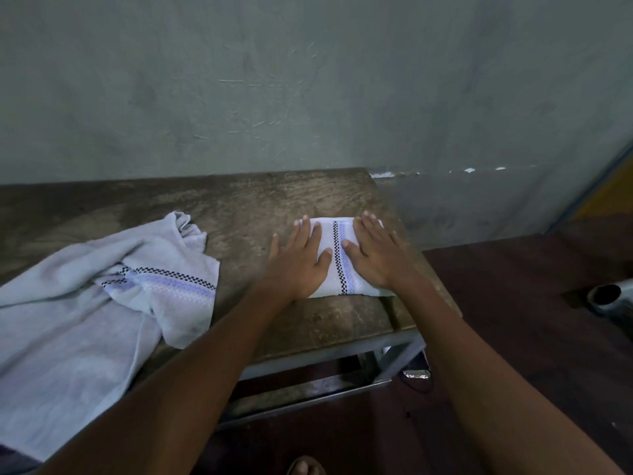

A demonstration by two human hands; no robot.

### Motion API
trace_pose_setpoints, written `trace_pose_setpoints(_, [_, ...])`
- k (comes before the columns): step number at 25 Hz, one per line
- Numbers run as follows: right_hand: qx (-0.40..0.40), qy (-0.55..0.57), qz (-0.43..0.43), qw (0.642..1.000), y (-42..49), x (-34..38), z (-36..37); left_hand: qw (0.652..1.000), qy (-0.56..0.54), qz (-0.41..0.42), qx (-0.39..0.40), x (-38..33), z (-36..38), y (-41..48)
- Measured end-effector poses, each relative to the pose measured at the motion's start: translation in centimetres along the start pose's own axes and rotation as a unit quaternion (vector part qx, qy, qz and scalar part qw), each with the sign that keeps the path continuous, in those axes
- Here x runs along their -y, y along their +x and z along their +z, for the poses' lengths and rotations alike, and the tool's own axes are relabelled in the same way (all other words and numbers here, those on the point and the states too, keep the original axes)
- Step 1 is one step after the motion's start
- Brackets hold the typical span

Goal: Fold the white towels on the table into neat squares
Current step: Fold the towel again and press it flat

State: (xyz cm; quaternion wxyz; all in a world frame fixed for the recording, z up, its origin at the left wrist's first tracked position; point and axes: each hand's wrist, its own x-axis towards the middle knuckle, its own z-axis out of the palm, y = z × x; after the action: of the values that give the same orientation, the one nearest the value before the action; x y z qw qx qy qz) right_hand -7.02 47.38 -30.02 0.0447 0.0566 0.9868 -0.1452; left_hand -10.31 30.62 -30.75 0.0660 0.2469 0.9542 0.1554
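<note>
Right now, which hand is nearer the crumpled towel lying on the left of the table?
Left. The left hand presses the folded towel, a gap right of the crumpled towel; the right hand presses farther right.

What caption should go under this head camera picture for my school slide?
Left hand and right hand press a folded white towel flat on the wooden table, an unfolded towel beside it.

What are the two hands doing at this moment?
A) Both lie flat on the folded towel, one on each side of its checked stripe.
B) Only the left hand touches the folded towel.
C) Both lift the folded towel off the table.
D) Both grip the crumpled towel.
A: the left hand and the right hand rest with straight fingers on the folded towel, either side of its checked stripe.
</note>
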Motion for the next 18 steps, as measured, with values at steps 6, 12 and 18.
trace_pose_setpoints(6, [-0.141, 0.221, 0.091, 0.961, -1.0, -0.7, -0.6, 0.997, -0.057, -0.036, -0.044, 1.2, -0.4, -0.1])
trace_pose_setpoints(12, [-0.136, 0.180, 0.123, 0.966, -3.0, 0.2, -2.1, 0.956, -0.238, -0.086, -0.148, -0.8, -0.4, -1.4])
trace_pose_setpoints(18, [-0.044, 0.437, 0.188, 0.879, -6.3, 2.2, -4.1, 0.902, -0.376, -0.131, -0.168, -1.3, -1.0, -3.1])
